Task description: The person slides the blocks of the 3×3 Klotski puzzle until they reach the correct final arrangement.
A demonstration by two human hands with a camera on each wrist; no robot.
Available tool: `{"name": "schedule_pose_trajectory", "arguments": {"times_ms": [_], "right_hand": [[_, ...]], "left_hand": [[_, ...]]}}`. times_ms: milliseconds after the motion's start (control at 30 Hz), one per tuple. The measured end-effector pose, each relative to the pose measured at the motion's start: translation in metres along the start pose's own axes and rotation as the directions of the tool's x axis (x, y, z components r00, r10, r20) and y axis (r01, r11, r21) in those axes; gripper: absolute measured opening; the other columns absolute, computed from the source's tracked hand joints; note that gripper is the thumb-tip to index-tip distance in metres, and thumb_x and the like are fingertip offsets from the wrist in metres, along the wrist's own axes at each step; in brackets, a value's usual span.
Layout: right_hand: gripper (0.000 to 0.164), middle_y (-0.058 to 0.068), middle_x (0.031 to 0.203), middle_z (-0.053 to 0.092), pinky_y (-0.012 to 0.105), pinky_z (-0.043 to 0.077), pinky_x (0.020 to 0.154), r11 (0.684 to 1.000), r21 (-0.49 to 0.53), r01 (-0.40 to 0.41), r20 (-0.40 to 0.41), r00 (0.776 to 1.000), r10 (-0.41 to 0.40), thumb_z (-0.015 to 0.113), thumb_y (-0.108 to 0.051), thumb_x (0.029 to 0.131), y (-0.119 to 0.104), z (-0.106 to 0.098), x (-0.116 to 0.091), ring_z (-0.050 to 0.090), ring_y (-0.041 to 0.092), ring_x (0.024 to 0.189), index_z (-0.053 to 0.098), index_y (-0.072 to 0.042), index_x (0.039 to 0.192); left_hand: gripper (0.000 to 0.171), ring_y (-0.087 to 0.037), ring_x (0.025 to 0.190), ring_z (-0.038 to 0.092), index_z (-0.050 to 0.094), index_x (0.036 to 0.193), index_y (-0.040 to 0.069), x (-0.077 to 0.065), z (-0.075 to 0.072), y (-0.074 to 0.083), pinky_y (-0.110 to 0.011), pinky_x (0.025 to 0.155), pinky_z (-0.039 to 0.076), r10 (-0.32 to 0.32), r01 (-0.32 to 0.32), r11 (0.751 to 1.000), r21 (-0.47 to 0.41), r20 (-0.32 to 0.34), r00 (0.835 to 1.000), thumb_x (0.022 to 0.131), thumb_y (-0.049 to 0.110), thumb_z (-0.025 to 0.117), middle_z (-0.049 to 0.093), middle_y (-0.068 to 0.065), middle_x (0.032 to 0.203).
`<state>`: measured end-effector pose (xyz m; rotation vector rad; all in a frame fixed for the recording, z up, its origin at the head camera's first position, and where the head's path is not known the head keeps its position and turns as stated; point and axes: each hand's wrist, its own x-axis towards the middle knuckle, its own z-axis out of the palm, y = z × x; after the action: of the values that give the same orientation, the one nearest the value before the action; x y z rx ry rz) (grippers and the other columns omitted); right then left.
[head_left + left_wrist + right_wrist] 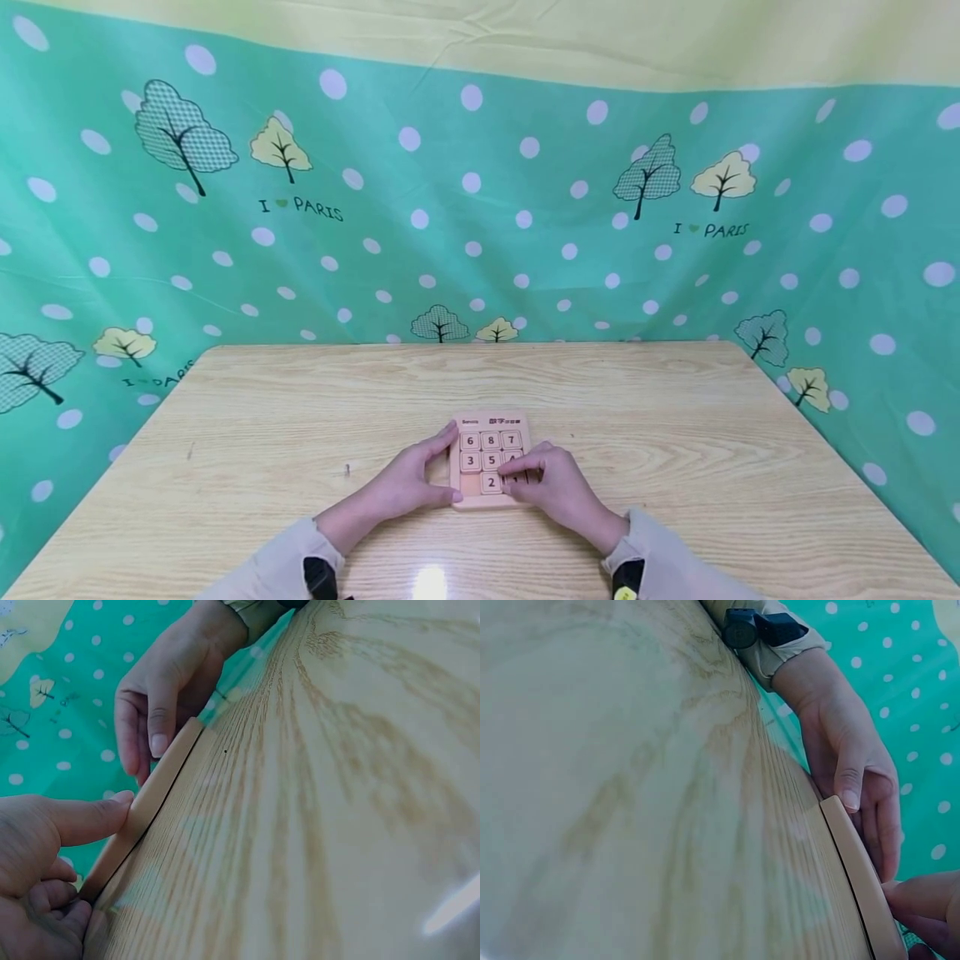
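A number sliding puzzle [491, 502] in a pale wooden frame lies flat on the table. Its tiles show 6, 8, 7 on top and 3, 5 and a partly covered tile below. The bottom row has a bare slot [470, 484] at left, then the 2 tile [491, 482] and a partly hidden one. My left hand [408, 481] holds the frame's left side, forefinger near the upper corner and thumb at the lower one. Over the lower right tiles, my right hand [558, 487] touches them with its fingertips. Both wrist views show the frame's edge [154, 787] side-on.
The light wood-grain table [300, 400] extends around the puzzle on all sides. Behind it hangs a green dotted cloth [480, 233] with printed trees. A small dark speck [347, 470] lies left of the hands. Dark devices [321, 577] are strapped at both wrists.
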<state>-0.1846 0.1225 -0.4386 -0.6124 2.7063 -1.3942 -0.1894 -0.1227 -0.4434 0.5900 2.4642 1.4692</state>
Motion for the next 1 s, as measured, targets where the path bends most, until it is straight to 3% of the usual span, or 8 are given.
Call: {"name": "schedule_pose_trajectory", "arguments": {"times_ms": [333,667,1000], "right_hand": [[0.017,-0.005,0.081,0.060,0.022,0.040,0.067,1.000,0.017,-0.012,0.009,1.000,0.012,0.079,-0.016,0.073,-0.003,0.006,0.003,0.049,0.012,0.078,0.077,-0.018,0.090],[0.018,-0.008,0.084,0.062,0.022,0.043,0.071,0.999,-0.009,0.040,-0.003,0.999,-0.040,0.078,-0.011,0.073,-0.007,0.013,0.006,0.051,0.010,0.081,0.077,-0.017,0.090],[0.019,-0.008,0.084,0.062,0.021,0.044,0.072,0.999,0.009,0.040,0.018,0.999,-0.041,0.078,-0.011,0.074,-0.012,0.019,0.008,0.051,0.008,0.081,0.077,-0.016,0.092]], "left_hand": [[0.093,-0.031,0.142,0.018,0.027,0.145,-0.003,-0.001,-0.001,0.000,-0.046,0.115,0.012,-0.001,0.001,1.000,0.009,-0.002,1.000,0.071,0.017,0.080,0.020,-0.013,0.154],[0.094,-0.032,0.142,0.016,0.027,0.146,-0.001,-0.001,-0.001,-0.001,-0.047,0.115,0.011,-0.001,0.001,1.000,-0.009,0.005,1.000,0.071,0.020,0.080,0.019,-0.013,0.154],[0.094,-0.032,0.142,0.016,0.027,0.146,0.000,-0.001,-0.001,0.000,-0.047,0.115,0.011,-0.002,0.002,1.000,-0.007,0.011,1.000,0.072,0.020,0.080,0.019,-0.012,0.155]]}}
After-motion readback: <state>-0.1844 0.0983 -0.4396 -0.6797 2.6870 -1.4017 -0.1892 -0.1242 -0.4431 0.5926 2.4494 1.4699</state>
